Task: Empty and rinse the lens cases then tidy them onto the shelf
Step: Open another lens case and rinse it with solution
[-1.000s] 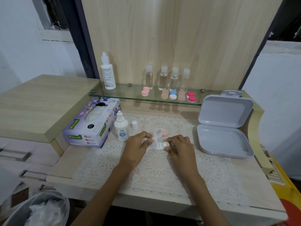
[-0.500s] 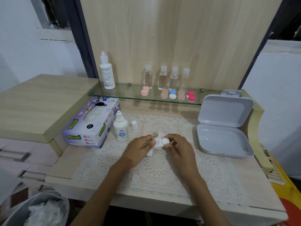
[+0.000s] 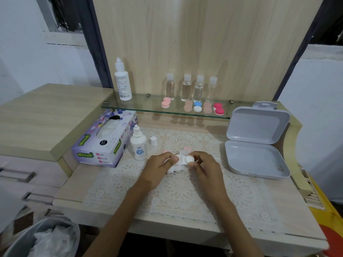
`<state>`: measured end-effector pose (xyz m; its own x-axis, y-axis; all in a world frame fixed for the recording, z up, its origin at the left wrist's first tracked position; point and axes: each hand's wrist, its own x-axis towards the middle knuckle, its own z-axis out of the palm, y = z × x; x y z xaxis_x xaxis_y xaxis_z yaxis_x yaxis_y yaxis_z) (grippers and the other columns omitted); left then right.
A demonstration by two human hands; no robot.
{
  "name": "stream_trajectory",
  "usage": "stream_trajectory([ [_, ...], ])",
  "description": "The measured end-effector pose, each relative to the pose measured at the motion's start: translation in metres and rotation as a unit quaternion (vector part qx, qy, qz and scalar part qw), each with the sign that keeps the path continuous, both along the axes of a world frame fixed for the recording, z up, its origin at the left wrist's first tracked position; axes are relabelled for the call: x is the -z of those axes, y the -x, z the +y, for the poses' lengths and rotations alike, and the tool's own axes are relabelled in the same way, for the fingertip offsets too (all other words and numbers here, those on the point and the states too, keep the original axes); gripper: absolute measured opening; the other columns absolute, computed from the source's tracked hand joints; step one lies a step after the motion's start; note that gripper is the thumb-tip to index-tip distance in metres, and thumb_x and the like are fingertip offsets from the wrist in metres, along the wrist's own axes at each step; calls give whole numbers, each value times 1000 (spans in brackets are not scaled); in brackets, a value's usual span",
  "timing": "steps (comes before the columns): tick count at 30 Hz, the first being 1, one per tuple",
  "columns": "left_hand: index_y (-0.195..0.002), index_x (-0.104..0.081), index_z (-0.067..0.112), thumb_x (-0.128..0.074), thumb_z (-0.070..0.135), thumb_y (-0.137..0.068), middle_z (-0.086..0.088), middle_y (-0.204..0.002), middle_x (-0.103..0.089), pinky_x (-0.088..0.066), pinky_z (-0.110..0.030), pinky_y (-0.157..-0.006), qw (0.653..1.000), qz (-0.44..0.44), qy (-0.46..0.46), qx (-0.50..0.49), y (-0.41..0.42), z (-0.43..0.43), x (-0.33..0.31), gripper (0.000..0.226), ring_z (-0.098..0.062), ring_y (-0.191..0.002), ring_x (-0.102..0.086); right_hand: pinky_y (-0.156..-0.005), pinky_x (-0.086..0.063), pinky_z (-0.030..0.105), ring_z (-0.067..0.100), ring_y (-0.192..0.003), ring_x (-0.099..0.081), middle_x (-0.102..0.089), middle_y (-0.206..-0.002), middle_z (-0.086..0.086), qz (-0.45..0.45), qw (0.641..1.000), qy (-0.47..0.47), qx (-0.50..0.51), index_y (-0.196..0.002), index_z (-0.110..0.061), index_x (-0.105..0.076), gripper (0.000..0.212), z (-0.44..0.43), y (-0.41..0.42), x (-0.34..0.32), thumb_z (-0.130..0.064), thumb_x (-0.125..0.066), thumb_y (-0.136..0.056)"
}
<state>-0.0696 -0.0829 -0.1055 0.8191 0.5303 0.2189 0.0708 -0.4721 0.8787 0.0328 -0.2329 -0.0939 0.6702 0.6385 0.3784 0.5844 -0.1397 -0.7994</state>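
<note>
Off the lace mat's (image 3: 176, 191) near left corner, cut off by the frame edge: a grey bin (image 3: 24, 238) of crumpled tissue. At the mat's left edge, a tissue box (image 3: 100, 143), then a dropper bottle (image 3: 138, 145) and a small white cap (image 3: 153, 141). Above the mat's middle, left hand (image 3: 157, 170) curled, pinching one end of the white lens case (image 3: 184, 160) over a tissue wad (image 3: 174, 168); right hand (image 3: 206, 169) curled likewise on the other end. Behind the case, pink lids (image 3: 187, 149), half hidden. Right of the mat, an open grey box (image 3: 256, 158).

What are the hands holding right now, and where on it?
The left hand pinches the left end of the white lens case, with a tissue; the right hand pinches its right end.
</note>
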Motion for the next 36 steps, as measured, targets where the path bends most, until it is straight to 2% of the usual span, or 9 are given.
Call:
stream_trajectory([
  [3,-77,-60,29,-50,50,-89,-2,-67,-59,-39,-27,-63,1000,-1,-8,-6,0,0,0,27,-6,-62,-49,-78,-49,32,3,-92,-53,-61,-96,-18,3,1000,11,2,-104,-29,-62,17,1,0,1,-20,-60,-90],
  [8,-70,-57,15,-49,46,-87,9,-59,-49,-34,-20,-56,1000,-14,-3,-19,1,-2,-2,36,-2,-55,-41,-76,-48,29,1,-91,-52,-60,-95,-19,-7,1000,28,9,-105,-31,-62,16,1,0,2,-24,-58,-91],
  [13,-61,-49,25,-51,44,-87,14,-50,-45,-32,-18,-53,999,-27,-5,-35,1,-4,-5,32,-1,-51,-39,-74,-44,24,-1,-90,-51,-60,-95,-14,-14,999,46,10,-106,-30,-62,17,2,-1,4,-24,-59,-90],
  [15,-61,-50,19,-51,47,-87,12,-51,-45,-32,-21,-53,999,-31,-13,-40,2,-3,-5,38,-2,-51,-38,-73,-44,24,-1,-89,-50,-60,-94,-14,-17,998,51,11,-106,-30,-62,17,2,-1,3,-26,-59,-90],
  [19,-68,-56,10,-50,59,-88,-10,-57,-55,-36,-25,-54,998,-30,-34,-54,2,-4,-3,54,-6,-54,-44,-72,-45,27,2,-89,-50,-60,-91,-15,-25,998,51,9,-105,-28,-62,14,2,0,1,-28,-59,-91],
  [23,-70,-57,6,-50,49,-89,2,-55,-46,-32,-20,-52,994,-48,-31,-94,5,-7,-8,47,-4,-52,-38,-72,-45,26,5,-89,-49,-55,-91,-18,-28,997,54,41,-101,-27,-61,11,3,1,1,-31,-60,-91],
  [27,-73,-53,1,-50,57,-87,-4,-62,-46,-36,-28,-59,986,-115,40,-116,9,-7,-11,58,-12,-61,-42,-75,-45,30,8,-90,-44,-55,-96,-15,-106,986,110,70,-97,-25,-64,12,6,-6,9,-34,-62,-90],
  [33,-87,-53,-3,-40,29,-93,-18,-75,-50,-36,-32,-66,978,-186,35,-91,14,-13,-18,35,-20,-70,-45,-80,-47,38,8,-93,-45,-55,-99,-13,-108,986,105,74,-99,-23,-67,19,7,-4,9,-33,-66,-83],
  [36,-94,-59,12,-44,26,-96,1,-78,-59,-41,-26,-66,984,-165,16,-70,14,-15,-22,21,-14,-72,-53,-87,-45,36,6,-101,-46,-54,-107,-16,-88,992,73,59,-113,-28,-63,35,4,-1,3,-45,-62,-83],
])
